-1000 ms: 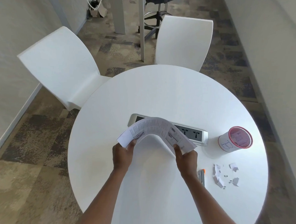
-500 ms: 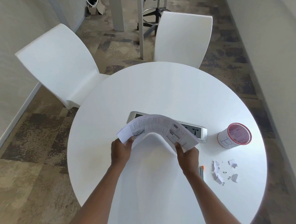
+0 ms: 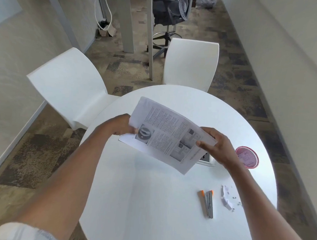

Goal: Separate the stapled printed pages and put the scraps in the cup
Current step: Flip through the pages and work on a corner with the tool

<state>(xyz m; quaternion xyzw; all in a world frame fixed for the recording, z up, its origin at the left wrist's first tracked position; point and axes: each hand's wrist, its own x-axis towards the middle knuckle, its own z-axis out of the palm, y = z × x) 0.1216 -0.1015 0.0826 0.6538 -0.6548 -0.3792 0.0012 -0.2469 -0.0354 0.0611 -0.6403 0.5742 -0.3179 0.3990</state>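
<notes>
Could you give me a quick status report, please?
Left hand and right hand grip printed pages above table. Scraps beside staple remover, not in cup. Nothing obstructing.

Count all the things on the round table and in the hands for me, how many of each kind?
Printed pages, held by both hands: 1 bundle
Cup: 1
Stapler: 1
Power socket panel: 1
Pile of paper scraps: 1
Total: 5

Round white table (image 3: 151,200); two white chairs (image 3: 69,88); mottled carpet (image 3: 36,151); beige walls (image 3: 291,52).
</notes>
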